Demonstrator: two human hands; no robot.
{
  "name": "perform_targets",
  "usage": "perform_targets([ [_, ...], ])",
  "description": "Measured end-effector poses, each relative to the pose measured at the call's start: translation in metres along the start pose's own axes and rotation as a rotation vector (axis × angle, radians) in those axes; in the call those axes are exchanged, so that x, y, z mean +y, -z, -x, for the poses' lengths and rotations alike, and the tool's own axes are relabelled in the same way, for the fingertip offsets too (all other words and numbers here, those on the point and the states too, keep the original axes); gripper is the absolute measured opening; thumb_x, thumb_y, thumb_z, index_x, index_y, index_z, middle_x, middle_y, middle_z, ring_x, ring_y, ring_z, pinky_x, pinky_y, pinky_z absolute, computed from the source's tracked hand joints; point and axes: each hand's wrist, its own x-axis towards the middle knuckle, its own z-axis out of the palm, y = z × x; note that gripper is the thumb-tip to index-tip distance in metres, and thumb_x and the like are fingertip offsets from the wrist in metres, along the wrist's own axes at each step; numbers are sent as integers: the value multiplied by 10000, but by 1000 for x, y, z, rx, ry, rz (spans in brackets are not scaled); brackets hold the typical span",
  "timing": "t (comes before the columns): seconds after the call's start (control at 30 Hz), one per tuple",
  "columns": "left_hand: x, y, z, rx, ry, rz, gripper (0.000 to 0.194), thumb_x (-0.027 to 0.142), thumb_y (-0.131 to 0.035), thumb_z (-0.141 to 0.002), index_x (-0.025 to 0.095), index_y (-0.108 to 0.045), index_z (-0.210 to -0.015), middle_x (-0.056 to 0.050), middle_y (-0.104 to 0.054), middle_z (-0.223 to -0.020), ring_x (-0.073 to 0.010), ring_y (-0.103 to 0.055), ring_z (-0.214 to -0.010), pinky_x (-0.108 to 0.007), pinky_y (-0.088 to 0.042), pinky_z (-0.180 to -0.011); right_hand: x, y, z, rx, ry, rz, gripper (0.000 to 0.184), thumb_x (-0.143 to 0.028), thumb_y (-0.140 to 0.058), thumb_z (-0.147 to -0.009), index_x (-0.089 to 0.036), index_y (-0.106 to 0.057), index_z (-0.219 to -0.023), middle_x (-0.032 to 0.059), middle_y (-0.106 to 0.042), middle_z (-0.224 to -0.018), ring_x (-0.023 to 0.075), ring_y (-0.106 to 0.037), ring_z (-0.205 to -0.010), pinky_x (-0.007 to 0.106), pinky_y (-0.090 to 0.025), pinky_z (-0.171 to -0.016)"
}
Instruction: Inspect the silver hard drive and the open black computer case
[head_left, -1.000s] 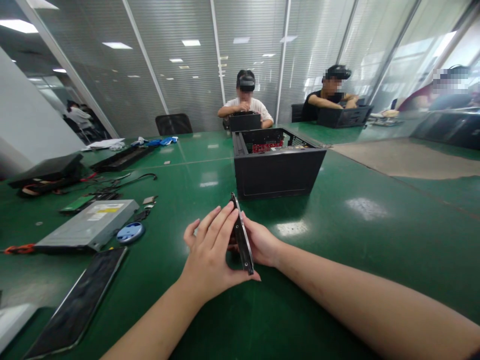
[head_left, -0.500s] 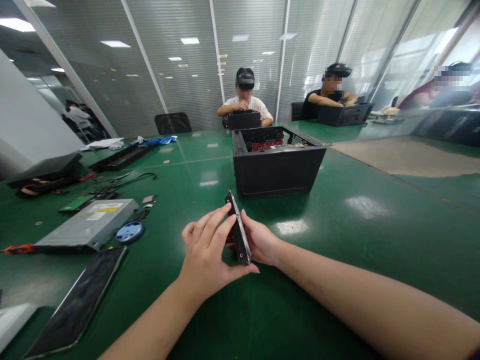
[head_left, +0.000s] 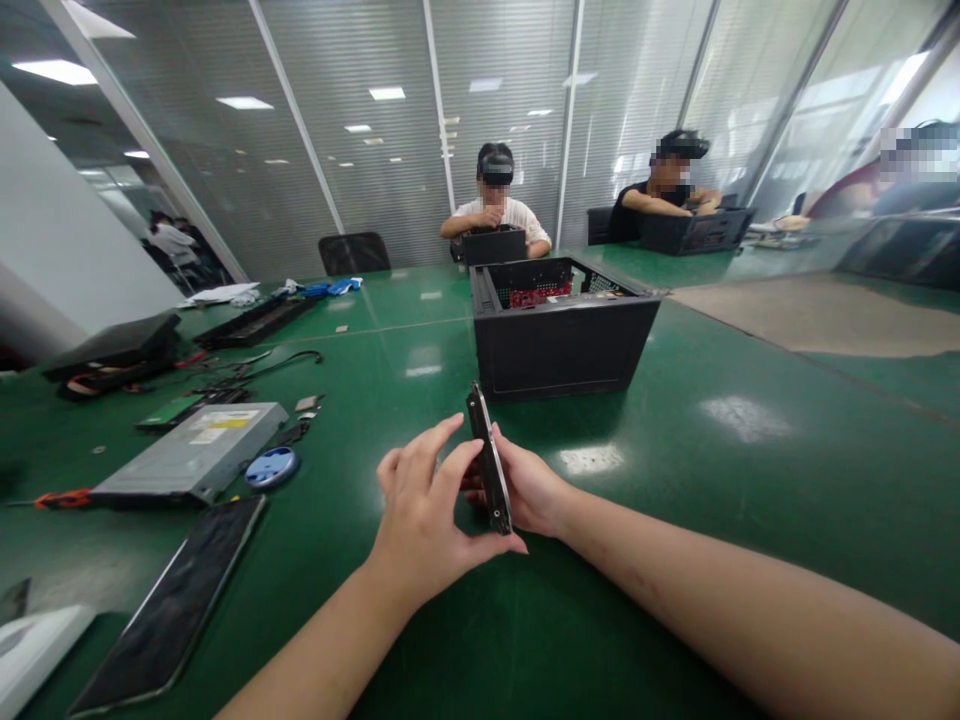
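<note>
Where the room ends, tall glass panels (head_left: 390, 190) with blinds rise behind a broad, glossy green table (head_left: 675, 620), which mirrors lights in pale patches. A tan area (head_left: 817, 315) spreads over its right part. Across it are a person in a white top (head_left: 516, 216), a person in a black top (head_left: 634, 215) and, at the right edge, a blurred third person (head_left: 844, 192).

Near the middle stands a black computer case (head_left: 562, 350), open on top, a red circuit board (head_left: 536, 297) showing inside. The work looks partway along: the case is uncovered and loose parts lie to the left, while the board sits inside and one unit is in hand. Among those parts, a dark flat panel (head_left: 180, 590) lies near a silver drive (head_left: 217, 440), with an orange-handled screwdriver (head_left: 64, 498) at its left end and a round blue piece (head_left: 271, 467) beside its right.

Short of the case, the left hand (head_left: 420, 510) pinches a thin black unit (head_left: 491, 465) between index finger and thumb, other fingers fanned; the right hand (head_left: 532, 485) grips it from the other side. It is held tilted, narrow edge showing.
</note>
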Motion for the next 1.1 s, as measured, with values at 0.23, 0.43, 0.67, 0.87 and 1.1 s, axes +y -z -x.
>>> perform_targets([
  [0.23, 1, 1, 0, -10, 28, -16, 978, 733, -762, -547, 184, -465, -1299, -238, -434, -1440, -415, -448, -1279, -547, -329, -991, -1, -1, 1, -8, 9, 22, 585, -516, -287, -1039, -98, -669, -894, 111, -685, -764, 172, -651, -639, 266, -511, -587],
  [0.43, 1, 0, -1, -19, 51, -27, 1012, 748, -761, -526, 185, -455, -1310, -240, -425, -1441, -422, -448, -1271, -550, -331, -985, 0, -1, 0, -19, 17, 19, 571, -510, -301, -1038, -92, -669, -911, 111, -682, -788, 174, -652, -652, 280, -521, -608],
  [0.67, 0, -1, 1, -43, 82, -17, 1063, 756, -762, -509, 192, -420, -1342, -235, -406, -1460, -420, -423, -1297, -552, -322, -1002, -1, -6, 2, 13, 19, 19, 541, -479, -291, -1047, -101, -666, -953, 94, -684, -756, 158, -636, -593, 277, -523, -617],
  [0.87, -1, -2, 2, -55, 105, -7, 1096, 754, -769, -496, 206, -394, -1368, -225, -411, -1459, -417, -415, -1305, -552, -315, -1008, -4, -13, 8, 46, 16, 15, 530, -462, -281, -1053, -108, -669, -978, 81, -682, -741, 149, -628, -584, 271, -523, -641],
  [1.1, 0, -1, 1, -67, 109, 9, 1102, 752, -764, -507, 209, -372, -1383, -222, -413, -1450, -416, -408, -1309, -553, -308, -1015, -4, -13, 6, 52, 32, 21, 525, -463, -288, -1052, -111, -666, -959, 74, -670, -715, 155, -633, -599, 270, -522, -644],
])
